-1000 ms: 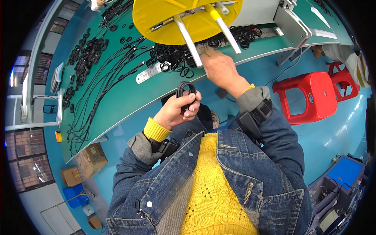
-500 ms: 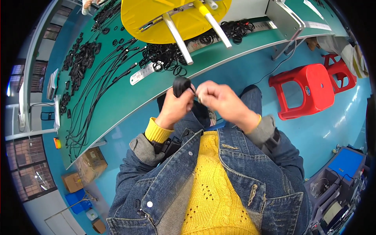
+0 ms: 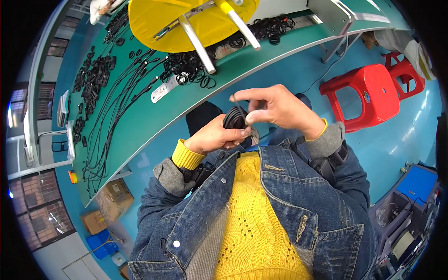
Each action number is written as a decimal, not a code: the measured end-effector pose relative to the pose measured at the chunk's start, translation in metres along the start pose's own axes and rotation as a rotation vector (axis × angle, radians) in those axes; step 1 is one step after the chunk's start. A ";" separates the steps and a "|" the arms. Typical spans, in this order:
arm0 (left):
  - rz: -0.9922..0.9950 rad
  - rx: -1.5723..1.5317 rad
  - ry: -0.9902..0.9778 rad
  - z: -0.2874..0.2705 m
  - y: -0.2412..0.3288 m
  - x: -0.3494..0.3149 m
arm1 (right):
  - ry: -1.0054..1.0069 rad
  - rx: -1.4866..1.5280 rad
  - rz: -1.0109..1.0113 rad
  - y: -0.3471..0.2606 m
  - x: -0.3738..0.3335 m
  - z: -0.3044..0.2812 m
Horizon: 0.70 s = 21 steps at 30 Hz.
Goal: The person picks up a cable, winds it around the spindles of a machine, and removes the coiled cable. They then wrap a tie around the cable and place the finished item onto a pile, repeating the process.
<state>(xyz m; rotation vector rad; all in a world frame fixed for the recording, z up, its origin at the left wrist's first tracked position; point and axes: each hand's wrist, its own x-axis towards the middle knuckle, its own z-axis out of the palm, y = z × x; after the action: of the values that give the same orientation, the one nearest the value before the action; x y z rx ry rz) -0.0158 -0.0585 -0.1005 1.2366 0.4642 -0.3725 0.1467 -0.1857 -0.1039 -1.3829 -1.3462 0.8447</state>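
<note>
A coiled black cable (image 3: 234, 117) is gripped in my left hand (image 3: 212, 136), in front of my body and just off the table's front edge. My right hand (image 3: 284, 111) is beside the coil with thumb and index finger spread wide. Its thumb tip is at the coil's right side, while the index finger reaches over the top. A thin dark strand shows near these fingers; whether they touch it, I cannot tell. Many black rings (image 3: 205, 82) lie in a heap on the green table (image 3: 140, 126) beyond my hands.
A yellow round board (image 3: 154, 23) with metal rods (image 3: 198, 46) overhangs the table. A steel ruler (image 3: 164, 89), long black cables (image 3: 112, 112) and small coiled bundles (image 3: 98, 72) lie leftward. Red stools (image 3: 380, 91) stand right, cartons (image 3: 114, 198) lower left. Another person's hand (image 3: 106, 7) shows at upper left.
My right hand has gone from closed fingers at the coil to thumb and index finger spread. The coil has turned, so its loops now show. The view has shifted slightly.
</note>
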 end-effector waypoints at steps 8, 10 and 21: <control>-0.150 0.167 -0.098 -0.011 -0.006 0.007 | -0.046 -0.078 0.007 0.017 0.002 0.024; -0.010 -0.092 0.046 -0.006 0.000 0.000 | -0.043 0.312 0.212 0.041 -0.015 0.040; -0.172 -0.298 -0.233 -0.021 -0.002 0.005 | -0.131 -0.423 -0.018 0.007 0.006 0.016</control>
<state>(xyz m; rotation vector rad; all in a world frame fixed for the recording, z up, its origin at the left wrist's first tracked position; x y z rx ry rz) -0.0155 -0.0390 -0.1104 0.8549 0.4098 -0.5657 0.1342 -0.1766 -0.1145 -1.6552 -1.7063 0.6700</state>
